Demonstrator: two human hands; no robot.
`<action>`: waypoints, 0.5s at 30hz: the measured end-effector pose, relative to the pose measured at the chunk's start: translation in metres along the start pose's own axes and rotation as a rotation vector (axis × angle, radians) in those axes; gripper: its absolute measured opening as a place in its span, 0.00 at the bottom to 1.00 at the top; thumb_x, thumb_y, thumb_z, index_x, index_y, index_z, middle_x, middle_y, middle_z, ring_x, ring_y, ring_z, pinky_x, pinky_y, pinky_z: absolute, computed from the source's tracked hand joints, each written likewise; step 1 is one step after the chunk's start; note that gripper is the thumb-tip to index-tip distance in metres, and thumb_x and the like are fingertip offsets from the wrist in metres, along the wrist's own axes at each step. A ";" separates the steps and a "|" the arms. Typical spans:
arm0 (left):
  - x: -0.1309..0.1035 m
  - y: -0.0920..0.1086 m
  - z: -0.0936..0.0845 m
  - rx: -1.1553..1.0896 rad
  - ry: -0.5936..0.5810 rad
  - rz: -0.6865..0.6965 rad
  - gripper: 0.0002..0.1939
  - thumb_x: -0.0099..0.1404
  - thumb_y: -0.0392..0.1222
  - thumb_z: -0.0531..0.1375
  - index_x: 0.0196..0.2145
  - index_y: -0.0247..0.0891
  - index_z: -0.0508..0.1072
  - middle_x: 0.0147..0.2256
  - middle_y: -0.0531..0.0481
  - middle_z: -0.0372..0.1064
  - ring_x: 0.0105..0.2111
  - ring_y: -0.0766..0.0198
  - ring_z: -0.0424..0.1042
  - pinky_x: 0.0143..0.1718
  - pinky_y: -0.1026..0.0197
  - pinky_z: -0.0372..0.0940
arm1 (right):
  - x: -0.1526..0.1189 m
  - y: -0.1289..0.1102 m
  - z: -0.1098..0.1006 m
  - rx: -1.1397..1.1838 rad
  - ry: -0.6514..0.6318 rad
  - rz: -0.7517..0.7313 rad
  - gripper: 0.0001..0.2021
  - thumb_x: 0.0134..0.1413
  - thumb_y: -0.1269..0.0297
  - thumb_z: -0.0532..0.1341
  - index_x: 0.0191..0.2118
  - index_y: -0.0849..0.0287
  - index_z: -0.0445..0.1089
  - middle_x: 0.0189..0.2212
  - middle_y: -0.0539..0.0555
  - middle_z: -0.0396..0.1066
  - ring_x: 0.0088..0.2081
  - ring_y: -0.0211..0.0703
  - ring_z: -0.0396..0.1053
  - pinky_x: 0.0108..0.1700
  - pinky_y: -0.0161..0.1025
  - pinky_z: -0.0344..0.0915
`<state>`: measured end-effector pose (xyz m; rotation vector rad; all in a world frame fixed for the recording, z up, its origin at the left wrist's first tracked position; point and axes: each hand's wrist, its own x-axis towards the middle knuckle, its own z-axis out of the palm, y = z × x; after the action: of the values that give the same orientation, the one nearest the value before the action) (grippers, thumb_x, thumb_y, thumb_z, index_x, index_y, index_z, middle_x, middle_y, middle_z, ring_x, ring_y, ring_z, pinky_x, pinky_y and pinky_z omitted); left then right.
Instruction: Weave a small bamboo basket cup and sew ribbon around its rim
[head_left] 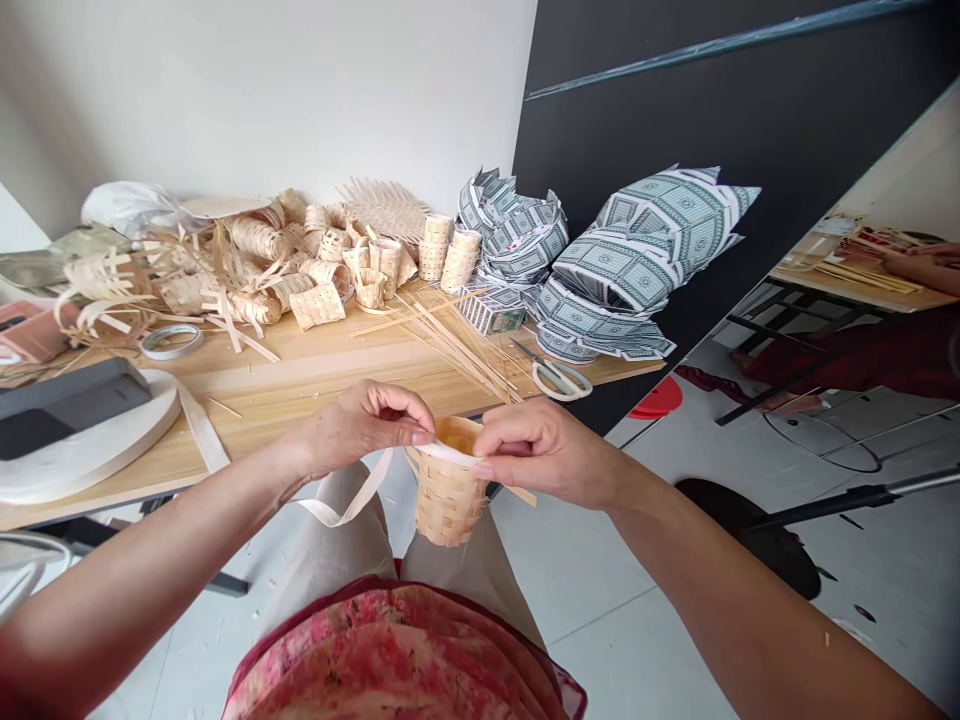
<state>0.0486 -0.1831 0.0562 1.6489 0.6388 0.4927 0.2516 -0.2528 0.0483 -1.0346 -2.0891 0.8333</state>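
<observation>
A small woven basket of pale strips hangs upright between my hands, above my lap at the table's front edge. White ribbon lies along the near side of its rim and trails off to the left, toward a large white roll on the table. With thumb and fingers closed, my left hand pinches the ribbon at the left of the rim. My right hand grips the rim and ribbon on the right side. A loose strip end sticks out below my right hand.
Woven baskets and loose strips crowd the back of the wooden table. Scissors lie at the right, beside folded patterned-paper pieces. A phone-like dark device rests on the roll; a tape roll lies nearby. Another person's hand shows far right.
</observation>
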 end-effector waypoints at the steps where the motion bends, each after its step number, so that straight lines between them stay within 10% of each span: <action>1: 0.000 0.000 -0.001 0.007 -0.002 0.003 0.06 0.48 0.40 0.65 0.22 0.33 0.74 0.22 0.54 0.66 0.23 0.72 0.61 0.26 0.68 0.57 | 0.000 0.000 0.001 0.004 0.009 -0.003 0.08 0.48 0.69 0.60 0.22 0.64 0.69 0.17 0.44 0.54 0.19 0.27 0.50 0.21 0.29 0.47; 15: -0.001 0.007 -0.012 0.520 -0.089 0.208 0.08 0.58 0.37 0.56 0.30 0.36 0.75 0.29 0.50 0.64 0.28 0.69 0.63 0.31 0.67 0.59 | 0.003 -0.002 0.006 -0.124 0.108 -0.066 0.08 0.49 0.70 0.58 0.21 0.62 0.68 0.16 0.45 0.56 0.19 0.28 0.50 0.22 0.30 0.47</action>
<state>0.0414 -0.1756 0.0647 2.2323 0.5592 0.4192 0.2448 -0.2530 0.0469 -1.0450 -2.0921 0.6084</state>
